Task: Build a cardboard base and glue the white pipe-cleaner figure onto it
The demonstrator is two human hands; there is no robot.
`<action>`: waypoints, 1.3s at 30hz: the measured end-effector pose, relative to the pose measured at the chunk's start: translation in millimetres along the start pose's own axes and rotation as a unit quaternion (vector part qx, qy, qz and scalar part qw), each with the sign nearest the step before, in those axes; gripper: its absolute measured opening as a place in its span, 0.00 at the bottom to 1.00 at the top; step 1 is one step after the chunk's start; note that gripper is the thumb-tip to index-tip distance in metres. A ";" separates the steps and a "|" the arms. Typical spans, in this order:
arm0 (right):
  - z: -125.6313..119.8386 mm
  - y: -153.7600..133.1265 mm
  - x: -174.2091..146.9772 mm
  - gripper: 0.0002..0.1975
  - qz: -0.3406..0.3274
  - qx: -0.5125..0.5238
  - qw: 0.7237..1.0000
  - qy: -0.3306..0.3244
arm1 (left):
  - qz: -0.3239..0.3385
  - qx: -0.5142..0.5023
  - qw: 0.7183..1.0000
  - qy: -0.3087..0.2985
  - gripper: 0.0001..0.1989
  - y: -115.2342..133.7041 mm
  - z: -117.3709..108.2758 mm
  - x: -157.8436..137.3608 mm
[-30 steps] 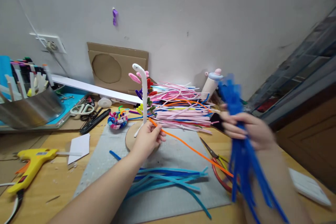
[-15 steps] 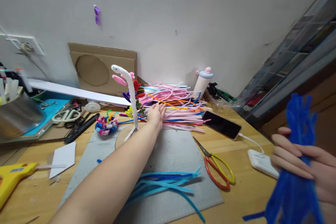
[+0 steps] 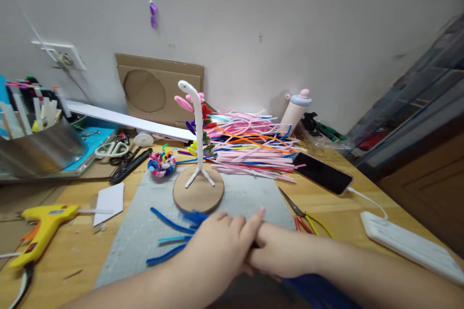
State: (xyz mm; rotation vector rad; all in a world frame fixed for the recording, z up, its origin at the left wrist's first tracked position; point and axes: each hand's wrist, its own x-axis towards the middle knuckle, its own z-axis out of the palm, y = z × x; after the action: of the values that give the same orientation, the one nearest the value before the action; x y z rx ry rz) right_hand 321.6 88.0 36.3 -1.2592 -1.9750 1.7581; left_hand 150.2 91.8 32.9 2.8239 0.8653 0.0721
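My left hand and my right hand meet over the front of the grey mat, fingers curled and partly hiding each other. Dark blue pipe cleaners trail from under my right hand, which is closed on them. A blurred blue tuft shows beyond my left hand's knuckles; that hand is closed too, its grip partly covered. Blue and light-blue pipe cleaners lie on the mat to its left. Just behind stands a bent white fuzzy stem on a round cardboard base.
Behind the stem lies a pile of coloured pipe cleaners. To the right are scissors, a phone, a power strip and a bottle. At left lie a yellow glue gun and a metal pen holder.
My left hand has drawn back from the pile toward me. My right hand has brought the blue bundle from the right down over the mat, and both hands now touch. The view has shifted left.
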 end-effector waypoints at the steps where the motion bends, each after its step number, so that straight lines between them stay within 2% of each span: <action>1: 0.1 -3.7 6.7 0.08 -0.021 -0.046 0.999 -0.004 | -0.051 0.005 0.998 -0.037 0.36 -9.2 1.3 -4.9; 3: -5.7 -8.8 19.8 0.16 -0.065 -0.165 0.984 0.000 | -0.125 0.017 0.990 -0.058 0.31 -29.9 4.1 -15.6; 4: -9.6 -9.3 26.3 0.19 -0.082 -0.227 0.970 0.012 | -0.157 0.019 0.986 -0.046 0.26 -40.1 5.3 -21.7; 6: -14.8 -5.1 38.0 0.21 -0.096 -0.314 0.943 0.045 | -0.180 0.019 0.983 -0.023 0.14 -57.5 7.5 -34.8; 7: -14.9 -0.5 42.8 0.21 -0.101 -0.342 0.932 0.057 | -0.183 0.021 0.983 -0.013 0.12 -63.8 8.8 -41.2; 12: 5.7 28.5 49.2 0.20 -0.115 -0.411 0.899 0.098 | -0.196 -0.025 0.980 -0.013 0.10 -70.2 15.9 -65.0; 16: 19.9 35.4 41.3 0.17 -0.098 -0.396 0.909 0.091 | -0.256 -0.086 0.961 -0.056 0.09 -57.6 13.3 -72.1; 17: 22.0 34.4 39.9 0.17 -0.095 -0.393 0.911 0.082 | -0.262 -0.095 0.958 -0.061 0.12 -53.4 13.4 -71.7; 19: 24.4 30.0 38.2 0.17 -0.087 -0.395 0.912 0.068 | -0.241 -0.099 0.963 -0.063 0.28 -44.2 18.3 -68.5; 21: 22.5 22.7 36.3 0.16 -0.076 -0.399 0.912 0.061 | -0.174 -0.096 0.978 -0.068 0.50 -35.7 29.7 -63.1; 22: 18.6 18.3 35.0 0.15 -0.075 -0.403 0.911 0.050 | -0.144 -0.094 0.982 -0.075 0.54 -32.3 36.8 -60.2; 24: 1.9 9.9 32.2 0.18 -0.092 -0.408 0.908 0.007 | -0.132 -0.089 0.984 -0.077 0.51 -28.2 49.5 -55.4; 26: -27.4 6.9 32.2 0.19 -0.118 -0.403 0.907 -0.029 | -0.148 -0.085 0.983 -0.071 0.41 -27.8 56.3 -52.3; 27: -45.9 9.0 34.5 0.17 -0.118 -0.392 0.912 -0.003 | -0.154 -0.084 0.982 -0.068 0.38 -28.7 57.0 -51.2; 28: -65.9 14.0 38.7 0.14 -0.106 -0.384 0.916 0.053 | -0.154 -0.083 0.982 -0.066 0.36 -29.9 56.4 -50.3; 29: -86.2 21.6 44.6 0.12 -0.093 -0.388 0.908 0.130 | -0.151 -0.082 0.983 -0.068 0.35 -31.2 54.9 -49.4; 30: -105.7 31.5 51.9 0.11 -0.081 -0.402 0.886 0.215 | -0.147 -0.080 0.983 -0.071 0.35 -32.6 53.2 -48.7; 31: -123.5 42.6 60.0 0.12 -0.072 -0.408 0.872 0.261 | -0.144 -0.079 0.984 -0.076 0.35 -33.9 51.8 -47.9; 33: -151.1 64.8 76.2 0.16 -0.076 -0.411 0.859 0.295 | -0.138 -0.080 0.984 -0.082 0.35 -36.0 50.7 -46.5; 35: -166.5 81.7 89.0 0.18 -0.091 -0.411 0.852 0.310 | -0.131 -0.078 0.985 -0.081 0.36 -37.8 52.0 -45.5; 39: -171.6 92.0 99.4 0.18 -0.111 -0.412 0.834 0.350 | -0.114 -0.055 0.989 -0.076 0.37 -41.4 55.3 -44.6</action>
State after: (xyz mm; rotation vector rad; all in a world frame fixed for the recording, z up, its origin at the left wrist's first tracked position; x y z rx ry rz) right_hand 413.9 272.2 -36.8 -1.4847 -2.2617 0.1670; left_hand 96.0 91.4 -28.9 2.5708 1.1048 -0.1222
